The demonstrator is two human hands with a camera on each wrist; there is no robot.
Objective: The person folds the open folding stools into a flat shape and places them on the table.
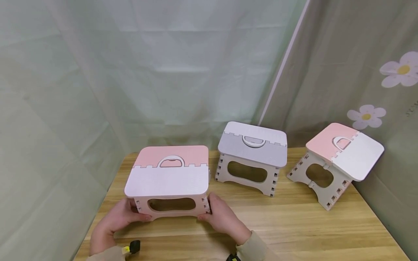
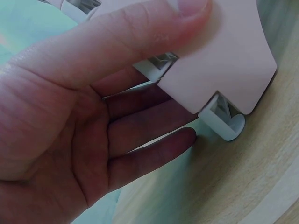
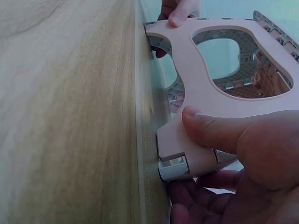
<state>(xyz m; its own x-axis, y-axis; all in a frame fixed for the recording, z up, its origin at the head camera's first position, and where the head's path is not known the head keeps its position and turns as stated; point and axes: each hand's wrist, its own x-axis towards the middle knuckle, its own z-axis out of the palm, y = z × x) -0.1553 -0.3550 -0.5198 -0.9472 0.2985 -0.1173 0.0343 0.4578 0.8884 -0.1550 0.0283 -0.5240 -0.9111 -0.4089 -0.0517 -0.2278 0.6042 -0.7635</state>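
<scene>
A folding step stool with a pink and white top (image 1: 166,181) stands unfolded at the left of the wooden table. At the lower left of its front panel, my left hand (image 1: 122,216) grips the leg. The left wrist view shows that thumb (image 2: 140,32) on the panel's face and the other fingers behind its notched edge. My right hand (image 1: 220,215) holds the opposite front leg, thumb on the panel's face. In the right wrist view, the stool's pink front panel (image 3: 187,79) has an oval opening, and the right fingers (image 3: 205,200) curl round the leg's outer side.
A grey and white folding stool (image 1: 254,152) stands open in the middle rear of the table (image 1: 261,228). Farther right is another pink and white stool (image 1: 346,159), turned at an angle. Pale curtains (image 1: 196,72) hang behind and at both sides.
</scene>
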